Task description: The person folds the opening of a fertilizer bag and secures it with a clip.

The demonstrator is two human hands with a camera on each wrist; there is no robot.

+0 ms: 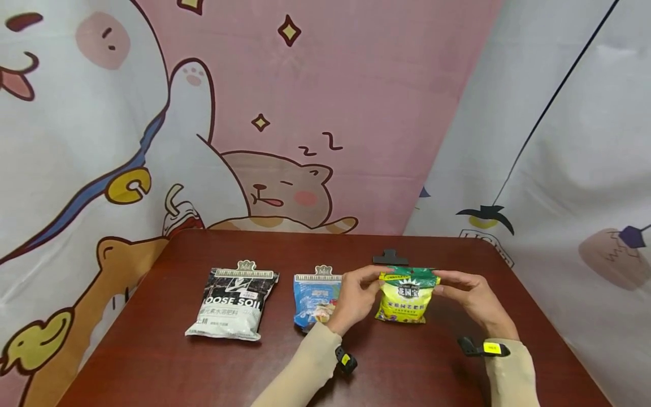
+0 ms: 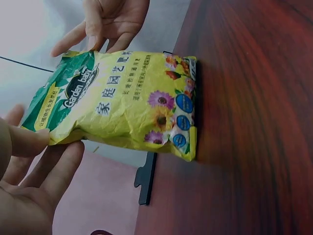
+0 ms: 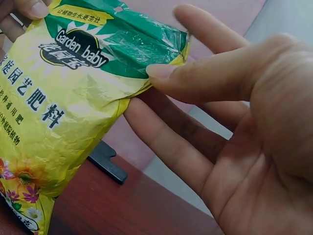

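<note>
A yellow fertilizer bag (image 1: 407,302) with a green top band stands upright on the table, gripped near its upper corners by both hands. My left hand (image 1: 354,298) pinches the left top edge between thumb and fingers, as the left wrist view shows on the bag (image 2: 132,103). On the other side, my right hand (image 3: 259,112) pinches the right top edge, thumb in front and fingers behind. Behind the bag lies a black clip (image 1: 390,258), apart from it. The bag's back is hidden.
A black-and-white soil bag (image 1: 231,308) with a silver clip (image 1: 246,267) on its top lies at the left. Between it and the yellow bag is a blue bag (image 1: 310,297), also clipped and partly hidden by my left hand. A patterned cloth (image 1: 356,113) hangs behind the table (image 1: 407,367).
</note>
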